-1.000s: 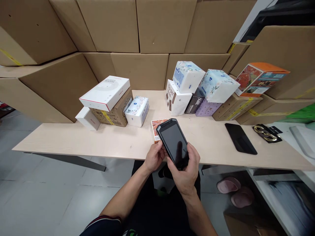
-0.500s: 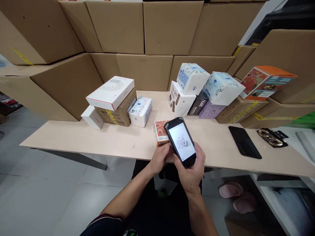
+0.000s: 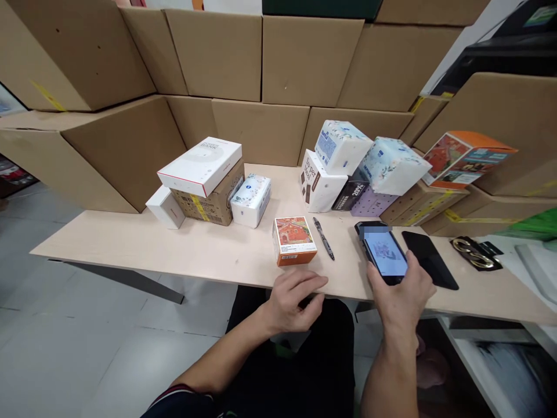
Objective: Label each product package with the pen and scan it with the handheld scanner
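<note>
My right hand [image 3: 402, 290] grips a black smartphone [image 3: 385, 255] by its lower end, thumb on one side and fingers on the other. The phone's screen is lit, and it is at the tabletop, left of a flat black slab [image 3: 430, 259]. At the table's front edge my left hand [image 3: 298, 299] is empty, its fingers loosely curved and the thumb apart from them. Just beyond it sits a small orange-and-white box [image 3: 295, 241] with a printed picture. A dark patterned pen [image 3: 323, 238] lies to the right of that box.
Tissue packs [image 3: 343, 146], a white "Super Meal" box [image 3: 319, 181] and an orange box [image 3: 467, 158] are stacked at the back right. On the left a white flat box [image 3: 202, 165] rests on a brown carton [image 3: 204, 208]. Gold rings [image 3: 474, 253] lie far right. Large cartons [image 3: 256, 130] wall the back.
The smartphone has moved right and down to the tabletop with my right hand. My left hand has come away from it. The small orange-and-white box and the pen are now uncovered.
</note>
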### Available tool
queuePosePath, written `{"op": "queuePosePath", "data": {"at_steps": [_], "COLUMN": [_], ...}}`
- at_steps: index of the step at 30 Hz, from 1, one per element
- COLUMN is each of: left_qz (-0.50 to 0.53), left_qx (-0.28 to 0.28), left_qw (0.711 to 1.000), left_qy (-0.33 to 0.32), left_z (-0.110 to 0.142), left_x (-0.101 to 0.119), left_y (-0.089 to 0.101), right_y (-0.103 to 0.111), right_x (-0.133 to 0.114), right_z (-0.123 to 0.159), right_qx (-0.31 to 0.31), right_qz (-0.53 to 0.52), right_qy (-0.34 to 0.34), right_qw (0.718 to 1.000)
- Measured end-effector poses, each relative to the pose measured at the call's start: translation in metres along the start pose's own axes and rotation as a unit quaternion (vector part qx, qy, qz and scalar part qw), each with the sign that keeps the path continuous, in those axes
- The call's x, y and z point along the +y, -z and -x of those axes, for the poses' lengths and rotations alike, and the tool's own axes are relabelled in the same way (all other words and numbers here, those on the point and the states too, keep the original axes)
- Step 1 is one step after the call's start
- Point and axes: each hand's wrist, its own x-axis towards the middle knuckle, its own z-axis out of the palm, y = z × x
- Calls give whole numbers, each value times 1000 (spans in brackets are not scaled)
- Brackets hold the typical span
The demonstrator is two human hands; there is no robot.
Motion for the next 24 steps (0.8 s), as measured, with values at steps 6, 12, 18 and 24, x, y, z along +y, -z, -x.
{"op": "queuePosePath", "data": {"at_steps": [6, 12, 18, 24], "left_qz": [-338, -442, -434, -423], "left_qx": [1, -82, -33, -26], "left_qw": [941, 889, 898, 905], "left_qy": [23, 86, 62, 27], "left_z": [-18, -22, -27, -12], "left_x": [1, -14, -23, -3], "left_y": [4, -11, -9, 54], "right_y": [-13, -13, -21, -20], "right_x": [23, 13, 10, 11], "right_z": [-3, -1, -1, 0], "right_qx": [-23, 17, 70, 86], "right_qz": [30, 43, 5, -31], "right_qy": [-17, -27, 31, 17], "right_qw": [999, 999, 997, 996]}}
